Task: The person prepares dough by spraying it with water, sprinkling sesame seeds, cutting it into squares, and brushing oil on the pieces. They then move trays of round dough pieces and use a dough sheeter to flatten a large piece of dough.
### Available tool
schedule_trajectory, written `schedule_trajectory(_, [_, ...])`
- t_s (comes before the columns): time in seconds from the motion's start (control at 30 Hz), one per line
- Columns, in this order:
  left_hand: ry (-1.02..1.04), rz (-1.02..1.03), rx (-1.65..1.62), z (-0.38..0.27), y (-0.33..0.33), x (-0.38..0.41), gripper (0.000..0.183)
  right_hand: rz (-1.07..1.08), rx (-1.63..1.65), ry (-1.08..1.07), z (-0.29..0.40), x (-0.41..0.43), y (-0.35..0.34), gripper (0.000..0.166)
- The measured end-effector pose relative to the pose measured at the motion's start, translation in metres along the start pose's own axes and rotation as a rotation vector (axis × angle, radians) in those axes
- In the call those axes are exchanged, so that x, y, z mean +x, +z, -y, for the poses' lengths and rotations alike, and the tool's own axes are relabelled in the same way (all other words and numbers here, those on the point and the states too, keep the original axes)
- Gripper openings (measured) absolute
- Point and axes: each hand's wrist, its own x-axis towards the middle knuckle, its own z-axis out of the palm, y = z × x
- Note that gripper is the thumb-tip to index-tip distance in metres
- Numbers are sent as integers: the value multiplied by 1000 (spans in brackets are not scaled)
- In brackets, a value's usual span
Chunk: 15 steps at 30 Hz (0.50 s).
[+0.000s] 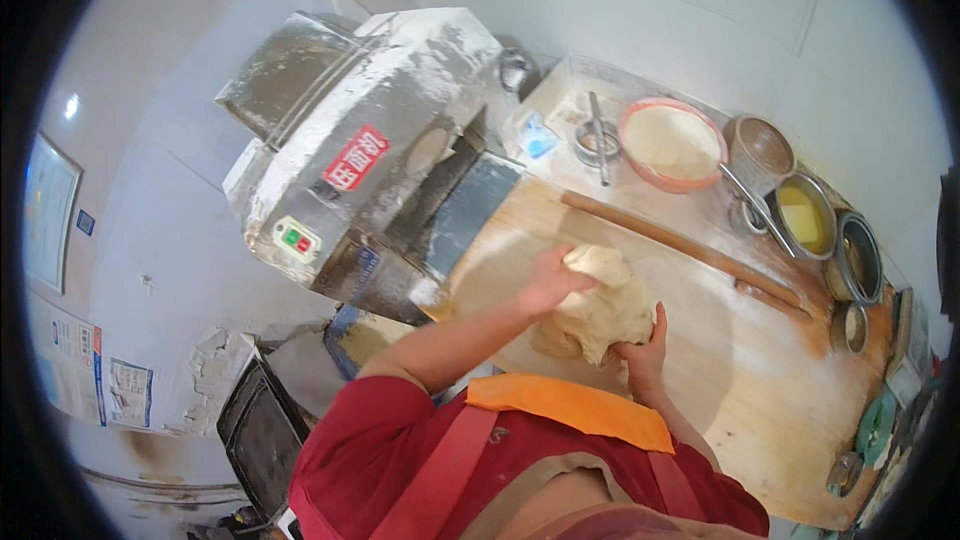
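A large, lumpy mass of pale dough (pixel 604 311) is between my hands, over the floured wooden board (pixel 750 405). My left hand (pixel 556 281) grips the dough's upper left side, where a fold bulges over. Lower down, my right hand (pixel 646 352) holds the right edge, with its thumb up and its other fingers partly hidden under the dough. Whether the dough's underside touches the board cannot be told. A long wooden rolling pin (pixel 682 249) lies across the board beyond the dough.
A flour-dusted dough-pressing machine (pixel 420 105) stands left, its metal tray (pixel 472 210) meeting the board. At the back are a red-rimmed bowl of flour (pixel 671 142), a brown-filled container (pixel 763 150) and a pot of yellow liquid (pixel 806 214). A small metal cup (pixel 850 328) stands right. Black baking trays (pixel 262 427) lean lower left.
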Motion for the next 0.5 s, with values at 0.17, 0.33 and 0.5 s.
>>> schedule_trajectory(0.17, [336,-151,175,-151,-171,14,42,232,158,-495,116,35,134,103])
schedule_trajectory(0.33, [815,-440,-132,-307,-339,-2,39,191,-206,-929,226,46,243,85])
schedule_trajectory(0.5, [1010,-790,34,-334,-525,10,42,562,-445,-1238,191,34,346,62])
